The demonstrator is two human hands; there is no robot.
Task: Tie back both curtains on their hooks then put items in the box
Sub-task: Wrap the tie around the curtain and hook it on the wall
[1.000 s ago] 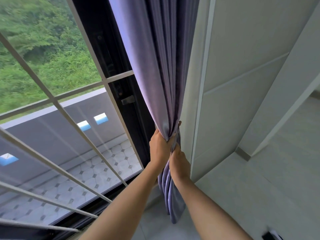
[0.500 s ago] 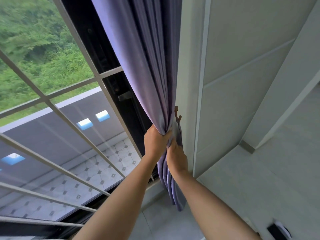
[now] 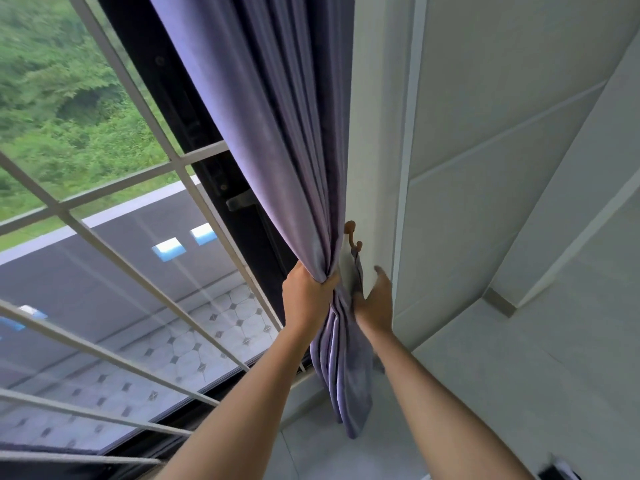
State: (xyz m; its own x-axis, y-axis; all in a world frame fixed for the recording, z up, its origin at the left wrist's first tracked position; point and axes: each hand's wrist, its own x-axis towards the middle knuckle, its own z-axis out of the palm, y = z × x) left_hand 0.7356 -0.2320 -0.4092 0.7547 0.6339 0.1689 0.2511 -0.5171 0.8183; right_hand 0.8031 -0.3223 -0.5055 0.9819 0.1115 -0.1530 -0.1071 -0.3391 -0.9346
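1. We find the purple curtain (image 3: 277,140) gathered into one bunch against the white wall panel (image 3: 375,133) at the right edge of the window, its loose lower end hanging down to the floor by the window sill.
2. The left hand (image 3: 306,296) is clenched round the bunch at its narrowest point, fingers wrapped over the folds. We judge this grip is there to keep the fabric compact and close to the wall while a fastening is made.
3. The right hand (image 3: 374,299) is released, fingers extended and blurred, just beside the bunch on its wall side. It grasps nothing that we can make out.
4. A copper-coloured hook (image 3: 352,235) is fixed to the wall panel directly above both hands. A narrow purple tieback strip (image 3: 357,271) hangs from it, lying against the wall between the hook and the right hand.
5. We judge the tieback is not yet looped round the bunch; the open right hand seems placed to take it.
6. The dark window frame (image 3: 180,98) and white window bars (image 3: 138,174) stand left of the curtain.
7. A small dark object (image 3: 557,472) lies on the floor at the lower right corner; we cannot identify it. No box is in view.
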